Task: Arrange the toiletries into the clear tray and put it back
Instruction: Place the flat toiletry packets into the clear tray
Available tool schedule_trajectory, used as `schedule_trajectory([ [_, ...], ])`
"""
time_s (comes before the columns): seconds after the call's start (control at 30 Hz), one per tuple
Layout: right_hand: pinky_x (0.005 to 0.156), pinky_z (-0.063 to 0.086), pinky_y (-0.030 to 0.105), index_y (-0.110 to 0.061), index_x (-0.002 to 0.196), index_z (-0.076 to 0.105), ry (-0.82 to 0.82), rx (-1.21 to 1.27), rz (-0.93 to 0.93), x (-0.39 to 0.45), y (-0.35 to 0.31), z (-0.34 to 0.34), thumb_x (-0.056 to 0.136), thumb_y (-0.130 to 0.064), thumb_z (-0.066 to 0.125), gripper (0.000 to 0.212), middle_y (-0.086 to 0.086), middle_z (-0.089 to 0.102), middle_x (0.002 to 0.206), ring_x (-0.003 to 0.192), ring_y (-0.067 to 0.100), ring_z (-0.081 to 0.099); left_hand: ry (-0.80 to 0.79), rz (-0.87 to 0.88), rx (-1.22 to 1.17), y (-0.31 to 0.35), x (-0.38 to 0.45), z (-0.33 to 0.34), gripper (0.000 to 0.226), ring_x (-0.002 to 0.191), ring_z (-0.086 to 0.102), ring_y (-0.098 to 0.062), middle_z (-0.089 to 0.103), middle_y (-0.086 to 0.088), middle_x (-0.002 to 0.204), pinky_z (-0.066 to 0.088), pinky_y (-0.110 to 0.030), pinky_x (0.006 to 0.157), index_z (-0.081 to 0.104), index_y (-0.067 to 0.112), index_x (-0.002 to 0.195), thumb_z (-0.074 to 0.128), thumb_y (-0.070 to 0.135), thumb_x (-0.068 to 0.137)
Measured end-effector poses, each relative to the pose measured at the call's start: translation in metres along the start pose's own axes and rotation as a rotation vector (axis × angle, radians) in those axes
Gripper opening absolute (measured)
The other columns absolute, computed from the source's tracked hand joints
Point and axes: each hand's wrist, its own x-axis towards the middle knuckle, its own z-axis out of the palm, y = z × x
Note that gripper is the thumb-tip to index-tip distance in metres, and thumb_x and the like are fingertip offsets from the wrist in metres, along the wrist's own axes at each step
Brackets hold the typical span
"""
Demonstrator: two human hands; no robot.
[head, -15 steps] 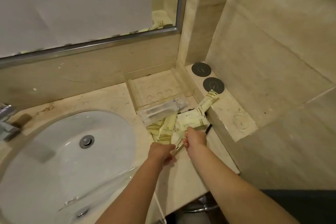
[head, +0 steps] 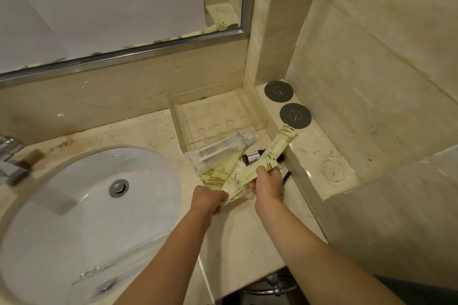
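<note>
A clear tray (head: 176,116) stands empty in the counter's back corner. In front of it lies a pile of toiletries: two clear wrapped packets (head: 218,148), several pale yellow striped sachets (head: 218,176) and a small dark bottle (head: 252,156). My right hand (head: 267,182) is shut on a long yellow sachet (head: 277,146) that slants up toward the ledge. My left hand (head: 209,199) is shut on the near ends of other yellow sachets.
A white sink (head: 81,208) with a metal drain fills the left. A tap (head: 10,156) sits at the far left edge. A raised ledge (head: 319,156) on the right carries two dark round coasters (head: 295,115). A mirror hangs on the back wall.
My right hand has let go of the square sachet and taken the long one. The dark bottle now shows. My left hand has barely moved.
</note>
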Motion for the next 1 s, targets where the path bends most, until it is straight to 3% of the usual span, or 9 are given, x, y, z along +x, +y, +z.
schedule_trajectory([
  [0.1, 0.047, 0.048, 0.019, -0.014, 0.099, 0.063, -0.03, 0.003, -0.018, -0.01, -0.001, -0.005, 0.089, -0.005, 0.047, 0.022, 0.005, 0.067, 0.084, 0.064, 0.016, 0.06, 0.0, 0.02, -0.084, -0.005, -0.002, -0.011, 0.03, 0.06, 0.053, -0.021, 0.049, -0.012, 0.079, 0.053, -0.026, 0.049, 0.044, 0.007, 0.069, 0.07, -0.009, 0.071],
  [0.17, 0.039, 0.043, 0.013, -0.012, 0.099, 0.063, -0.045, 0.003, -0.017, -0.016, 0.0, -0.009, 0.089, -0.004, 0.046, 0.021, 0.005, 0.065, 0.081, 0.063, 0.015, 0.058, -0.014, 0.023, -0.144, -0.009, -0.008, -0.018, 0.034, 0.073, 0.062, -0.023, 0.052, -0.012, 0.101, 0.057, -0.029, 0.058, 0.049, 0.005, 0.097, 0.07, -0.007, 0.073],
  [0.2, 0.041, 0.044, 0.013, -0.012, 0.099, 0.063, -0.061, 0.008, -0.004, -0.02, 0.001, -0.01, 0.089, -0.004, 0.047, 0.021, 0.005, 0.065, 0.082, 0.065, 0.017, 0.059, -0.021, 0.016, -0.163, -0.011, -0.01, -0.021, 0.045, 0.077, 0.065, -0.025, 0.052, -0.014, 0.11, 0.058, -0.031, 0.062, 0.046, 0.005, 0.111, 0.071, -0.007, 0.074],
  [0.27, 0.057, 0.055, 0.024, -0.012, 0.099, 0.066, -0.093, 0.027, 0.031, -0.026, 0.006, -0.011, 0.087, -0.004, 0.048, 0.023, 0.007, 0.069, 0.086, 0.074, 0.023, 0.065, -0.034, 0.022, -0.176, -0.015, -0.014, -0.027, 0.051, 0.076, 0.067, -0.028, 0.053, -0.018, 0.116, 0.06, -0.033, 0.067, 0.046, 0.003, 0.118, 0.072, -0.006, 0.075],
  [0.37, 0.078, 0.058, 0.044, -0.015, 0.09, 0.07, -0.119, 0.039, 0.054, -0.034, 0.015, -0.01, 0.083, -0.003, 0.048, 0.025, 0.01, 0.073, 0.089, 0.082, 0.029, 0.068, -0.053, 0.048, -0.156, -0.021, -0.019, -0.034, 0.035, 0.073, 0.067, -0.027, 0.058, -0.02, 0.106, 0.061, -0.031, 0.063, 0.054, 0.002, 0.103, 0.072, -0.006, 0.074],
  [0.53, 0.073, 0.051, 0.042, 0.0, 0.093, 0.064, -0.14, 0.036, 0.075, -0.05, 0.025, -0.012, 0.079, 0.0, 0.047, 0.022, 0.013, 0.065, 0.081, 0.075, 0.028, 0.061, -0.061, 0.134, -0.128, -0.031, -0.032, -0.047, 0.022, 0.07, 0.06, -0.026, 0.055, -0.013, 0.08, 0.058, -0.029, 0.059, 0.05, 0.006, 0.08, 0.067, -0.008, 0.074],
  [0.7, 0.077, 0.051, 0.044, 0.001, 0.099, 0.064, -0.207, 0.041, 0.088, -0.067, 0.036, -0.011, 0.078, -0.003, 0.048, 0.027, 0.016, 0.067, 0.087, 0.081, 0.031, 0.064, -0.044, 0.172, -0.137, -0.041, -0.04, -0.06, 0.027, 0.083, 0.059, -0.03, 0.054, -0.015, 0.09, 0.058, -0.03, 0.059, 0.044, 0.01, 0.078, 0.063, -0.008, 0.073],
  [0.9, 0.069, 0.053, 0.043, 0.0, 0.09, 0.065, -0.268, -0.037, 0.061, -0.087, 0.043, -0.003, 0.078, 0.0, 0.05, 0.02, 0.018, 0.067, 0.083, 0.075, 0.03, 0.064, -0.039, 0.158, -0.148, -0.044, -0.054, -0.076, 0.027, 0.075, 0.057, -0.027, 0.054, -0.014, 0.085, 0.058, -0.034, 0.061, 0.037, 0.012, 0.074, 0.059, -0.004, 0.077],
  [1.0, 0.082, 0.055, 0.055, 0.002, 0.101, 0.066, -0.345, -0.102, 0.048, -0.099, 0.047, 0.008, 0.077, 0.001, 0.049, 0.029, 0.019, 0.07, 0.09, 0.084, 0.036, 0.067, -0.057, 0.181, -0.16, -0.044, -0.063, -0.084, 0.027, 0.074, 0.061, -0.026, 0.058, -0.01, 0.083, 0.059, -0.036, 0.065, 0.038, 0.011, 0.071, 0.058, -0.004, 0.077],
])
